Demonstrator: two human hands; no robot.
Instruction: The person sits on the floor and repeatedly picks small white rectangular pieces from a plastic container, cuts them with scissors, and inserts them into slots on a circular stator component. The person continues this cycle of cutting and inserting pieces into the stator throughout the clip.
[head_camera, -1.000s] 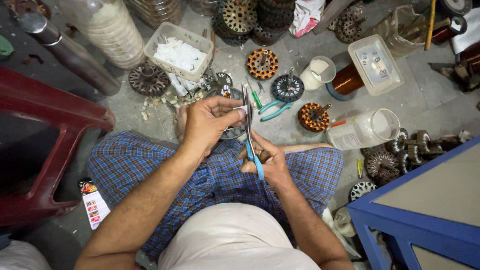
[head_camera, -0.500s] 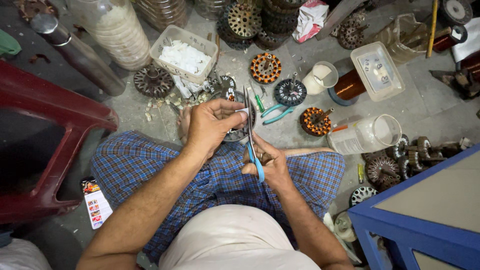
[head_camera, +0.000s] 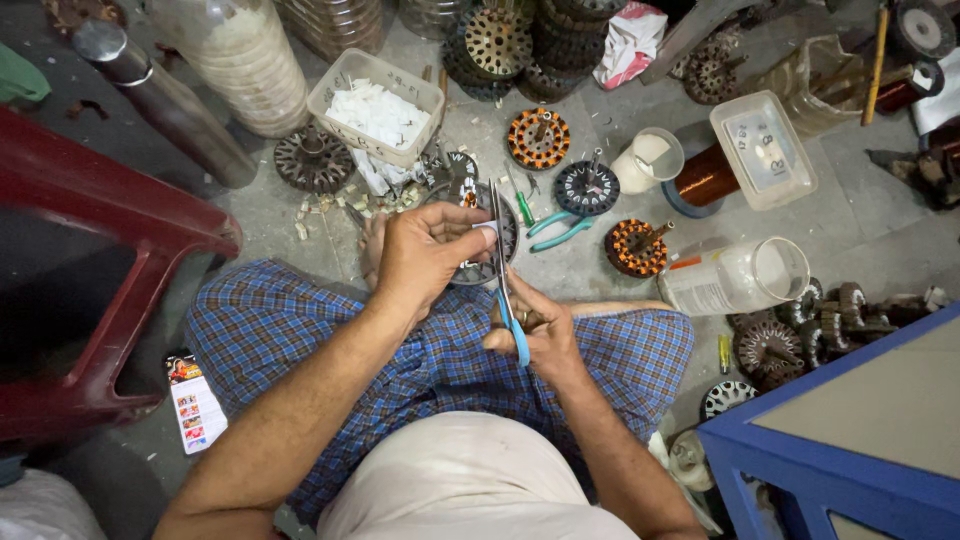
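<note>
Over our lap, right hand grips blue-handled scissors, long axis pointing away from us, blades up. Left hand curls fingers around round stator, pinching white slip at blades.

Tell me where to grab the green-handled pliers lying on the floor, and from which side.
Take the green-handled pliers by the two handles, which splay toward the right and look free of other parts. Come from above with fingers closing across both handles. The nose end points toward the stator held in the left hand, so that side seems crowded.
</note>
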